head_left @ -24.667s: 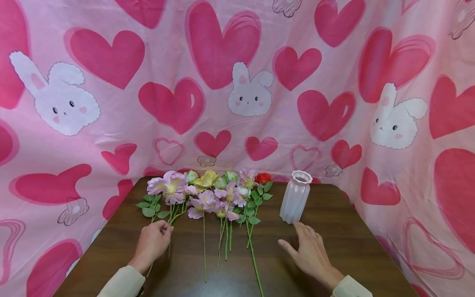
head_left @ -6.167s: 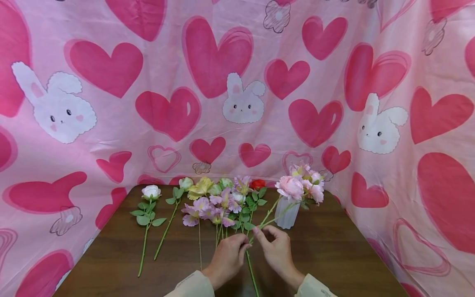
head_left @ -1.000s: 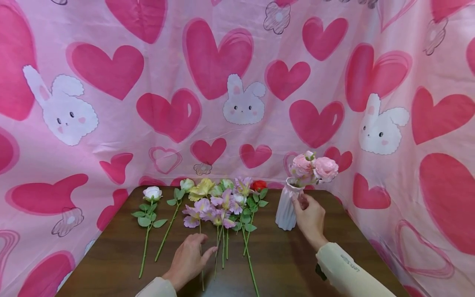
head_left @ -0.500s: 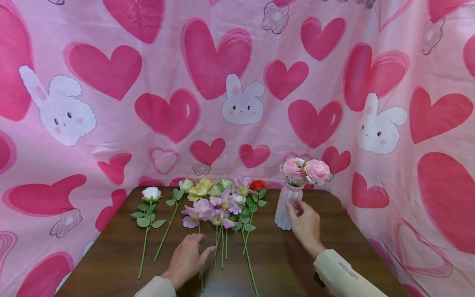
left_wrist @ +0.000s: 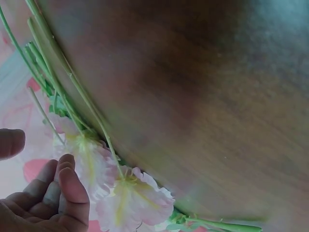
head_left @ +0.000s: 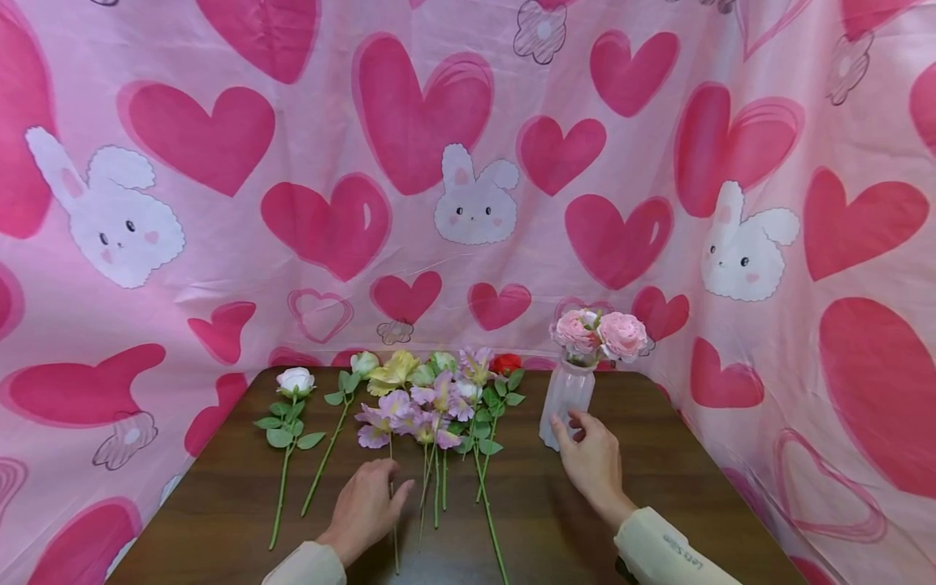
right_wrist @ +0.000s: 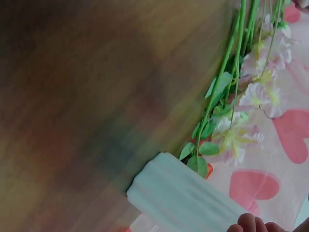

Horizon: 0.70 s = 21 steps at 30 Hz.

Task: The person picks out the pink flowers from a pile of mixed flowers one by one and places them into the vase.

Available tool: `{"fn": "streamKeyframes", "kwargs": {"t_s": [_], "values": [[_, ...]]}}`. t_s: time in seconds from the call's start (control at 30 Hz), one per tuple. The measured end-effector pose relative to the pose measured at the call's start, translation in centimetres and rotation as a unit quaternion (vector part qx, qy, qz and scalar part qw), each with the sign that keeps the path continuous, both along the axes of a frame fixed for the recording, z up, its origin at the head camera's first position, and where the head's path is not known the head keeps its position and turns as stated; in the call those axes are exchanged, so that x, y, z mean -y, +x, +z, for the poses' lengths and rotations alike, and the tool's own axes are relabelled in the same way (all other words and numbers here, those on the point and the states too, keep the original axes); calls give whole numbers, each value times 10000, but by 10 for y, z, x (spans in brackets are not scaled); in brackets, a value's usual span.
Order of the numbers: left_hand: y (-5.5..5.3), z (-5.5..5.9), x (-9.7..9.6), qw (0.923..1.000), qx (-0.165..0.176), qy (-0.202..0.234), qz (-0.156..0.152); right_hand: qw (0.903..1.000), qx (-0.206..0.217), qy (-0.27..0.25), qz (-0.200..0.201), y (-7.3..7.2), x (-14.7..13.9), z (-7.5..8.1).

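pink flowers [head_left: 621, 336] sunk into vase [head_left: 566, 394] since a second ago, insertion looks done | right hand [head_left: 594, 463] lower, loose beside vase, contact unclear | left hand [head_left: 364, 505] relaxed, empty, near purple flowers [head_left: 395, 405]

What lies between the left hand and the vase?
In the head view, flower stems and green leaves, then a bare strip of tabletop just before the vase.

Creased pink cloth [head_left: 322, 130] printed with hearts [head_left: 422, 122] and cartoon rabbits [head_left: 475, 210] hangs behind and along both sides of a dark, wood-grained table [head_left: 534, 508], enclosing a booth-like space resembling a small filming set; the kind of building around it cannot be told.
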<state>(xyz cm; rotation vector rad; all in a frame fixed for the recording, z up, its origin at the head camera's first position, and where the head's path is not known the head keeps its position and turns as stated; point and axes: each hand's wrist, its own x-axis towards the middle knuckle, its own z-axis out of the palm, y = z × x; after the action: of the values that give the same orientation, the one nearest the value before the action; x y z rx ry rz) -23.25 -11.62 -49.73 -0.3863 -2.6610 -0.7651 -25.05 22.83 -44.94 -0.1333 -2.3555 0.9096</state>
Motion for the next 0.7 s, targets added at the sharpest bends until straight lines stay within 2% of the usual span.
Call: {"fn": "streamKeyframes", "kwargs": {"t_s": [0.23, 0.4, 0.7], "values": [[-3, 1, 2, 9995, 183, -50, 245, 9998, 156, 82, 125, 11, 7, -9], [-5, 1, 4, 9980, 447, -143, 428, 9997, 132, 165, 129, 18, 12, -16], [-11, 2, 3, 9934, 947, -328, 555, 9981, 417, 356, 263, 32, 21, -25]]}}
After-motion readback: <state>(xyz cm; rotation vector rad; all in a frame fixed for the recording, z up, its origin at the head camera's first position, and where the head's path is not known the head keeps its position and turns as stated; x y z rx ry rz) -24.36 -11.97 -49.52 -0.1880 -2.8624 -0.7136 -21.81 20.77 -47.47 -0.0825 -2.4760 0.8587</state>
